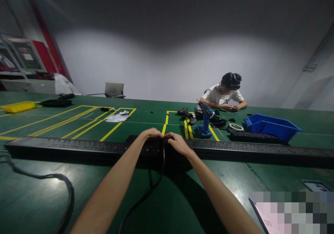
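1. The left hand (pixel 150 134) rests on top of a long black power strip (pixel 78 147) that lies across the green table (pixel 182 199), fingers curled down over its far edge. Whether it grips anything there cannot be told.
2. The right hand (pixel 179 142) sits just beside the left one on the same strip, fingers bent and pressed against the top. Its thumb and forefinger are close together at the spot where a black cable (pixel 156 182) rises to meet the strip; whether they pinch the cable is not clear.
3. The black cable runs from between the two hands down toward the near edge of the table, between the forearms.
4. The power strip stretches from the far left to the far right of the view, with rows of sockets and small red dots along its top.
5. A second, thicker black cord (pixel 62 185) curves over the table at the left, well apart from the hands.
6. Yellow lines (pixel 109 131) mark out boxes on the table beyond the strip.
7. Across the table another person (pixel 221 96) in a white shirt sits with both hands together on the surface.
8. Near that person stand a blue cordless drill (pixel 206 121), a blue plastic bin (pixel 271 126), and a shorter black power strip (pixel 250 135).
9. A yellow tray (pixel 18 106) lies at the far left, and white papers (pixel 118 117) lie within the yellow boxes.
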